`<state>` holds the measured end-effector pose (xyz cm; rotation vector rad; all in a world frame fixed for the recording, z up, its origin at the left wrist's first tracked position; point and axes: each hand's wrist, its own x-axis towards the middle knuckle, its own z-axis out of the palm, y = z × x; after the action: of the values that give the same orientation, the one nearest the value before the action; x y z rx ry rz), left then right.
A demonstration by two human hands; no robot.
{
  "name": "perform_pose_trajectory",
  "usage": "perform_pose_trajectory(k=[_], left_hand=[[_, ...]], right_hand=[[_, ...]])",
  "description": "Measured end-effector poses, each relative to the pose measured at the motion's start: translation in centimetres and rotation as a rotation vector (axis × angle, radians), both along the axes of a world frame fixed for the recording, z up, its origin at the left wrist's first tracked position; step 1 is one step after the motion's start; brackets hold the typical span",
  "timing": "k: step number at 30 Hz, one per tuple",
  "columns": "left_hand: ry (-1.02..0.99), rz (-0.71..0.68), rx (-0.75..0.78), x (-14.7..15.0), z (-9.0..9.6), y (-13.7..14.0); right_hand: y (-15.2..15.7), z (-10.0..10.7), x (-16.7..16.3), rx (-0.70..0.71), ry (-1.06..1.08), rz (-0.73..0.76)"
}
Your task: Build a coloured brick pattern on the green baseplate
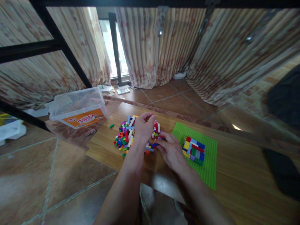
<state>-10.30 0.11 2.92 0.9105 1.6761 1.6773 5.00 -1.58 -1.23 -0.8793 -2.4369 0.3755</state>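
A heap of loose, many-coloured toy bricks (124,136) lies on the wooden table. My left hand (144,127) is over the heap with its fingers curled together; whatever it may hold is hidden. At the heap's right edge, my right hand (172,151) has its thumb and fingers closed around a small blue brick (155,144). Just right of that hand lies a green studded baseplate (208,178). On it sits a flat, roughly square block of joined bricks (194,151) in red, yellow, blue, green and grey.
A clear plastic box (77,104) with an orange label stands left of the table (236,175). One green brick (112,126) lies apart from the heap. A dark flat object (281,172) rests at the table's right. Black metal bars (30,47) cross the upper left; striped curtains (145,47) hang behind.
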Motion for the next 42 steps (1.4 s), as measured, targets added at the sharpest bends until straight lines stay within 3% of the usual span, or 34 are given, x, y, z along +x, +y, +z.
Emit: perform_pose_trajectory(k=[8, 16, 19, 26, 33, 42], left_hand=[[-0.052, -0.004, -0.024, 0.4, 1.2, -0.6], [-0.007, -0.078, -0.047, 1.0, 0.1, -0.2], [0.025, -0.11, -0.045, 1.8, 0.1, -0.1], [0.193, -0.212, -0.085, 3.8, -0.3, -0.1], [0.366, -0.312, -0.081, 5.2, -0.2, -0.2], [0.4, -0.408, -0.095, 6.1, -0.5, -0.1]], right_hand=[[0.2, 2.2, 0.7, -0.177, 0.154, -0.106], [3.3, 3.4, 7.7, -0.487, 0.544, -0.467], [4.2, 3.4, 10.4, -0.504, 0.604, -0.54], [5.1, 3.1, 14.4, -0.468, 0.435, -0.646], [5.0, 3.1, 15.1, -0.438, 0.208, -0.685], [5.0, 2.8, 16.0, -0.401, 0.035, -0.678]])
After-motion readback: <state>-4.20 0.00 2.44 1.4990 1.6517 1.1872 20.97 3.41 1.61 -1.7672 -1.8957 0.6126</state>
